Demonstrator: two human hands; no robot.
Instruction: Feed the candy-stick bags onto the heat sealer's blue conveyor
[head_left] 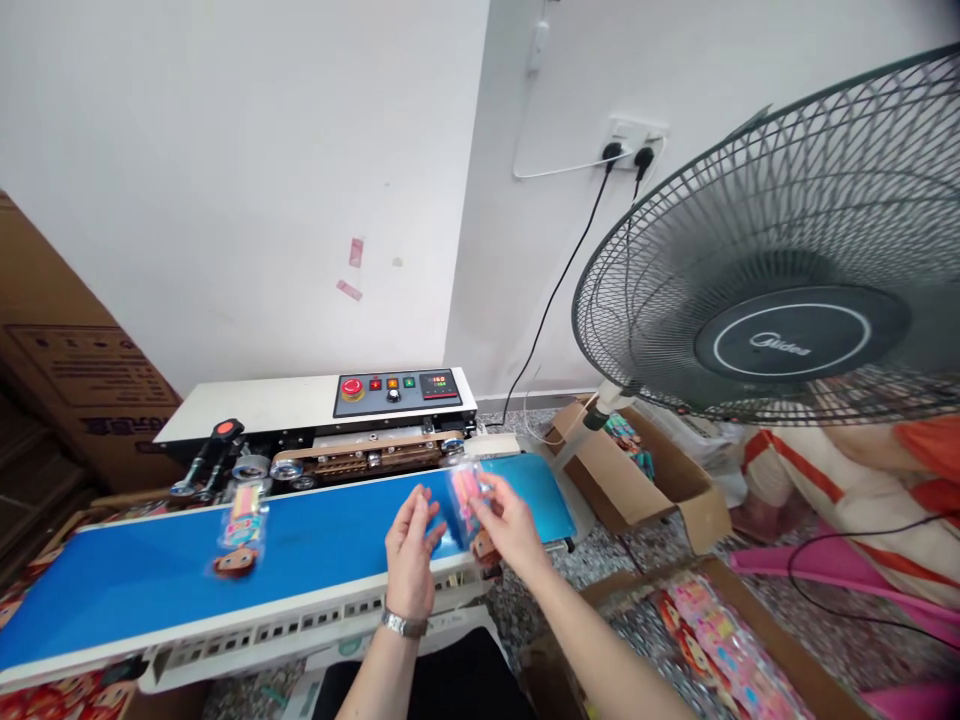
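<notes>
My right hand (510, 525) pinches a clear plastic packet (466, 495) with pink pieces and a brown-haired doll head, over the right end of the blue conveyor belt (330, 535). Just left of it, my left hand (412, 540) is raised above the belt's near edge, fingers apart and holding nothing; a metal watch is on that wrist. A second packet (244, 530) lies on the belt further left, its doll head toward me. Behind the belt stands the sealing machine (262, 405) with lit buttons and a display.
A large fan (787, 340) fills the upper right. Cardboard boxes with packets stand right of the belt (637, 460) and at the lower right (802, 650). A seated person's legs (817, 490) show behind the fan, near a pink stool.
</notes>
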